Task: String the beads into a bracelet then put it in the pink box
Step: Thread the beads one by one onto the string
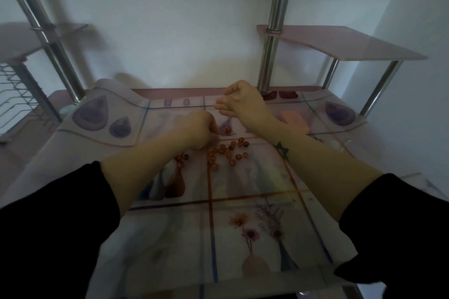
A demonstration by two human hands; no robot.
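Several orange-brown beads lie scattered on the patterned tablecloth in the middle of the table. My left hand is curled just left of the beads, fingers down at the cloth; what it pinches is hidden. Raised above the far side of the table, my right hand has its fingertips pinched together, apparently on a thin string too faint to make out. The pink box sits behind my right forearm, partly hidden by it.
Chrome poles rise at the back right and back left of the table. A pink glass shelf juts out at the right, a wire rack stands at the far left. The white wall is right behind.
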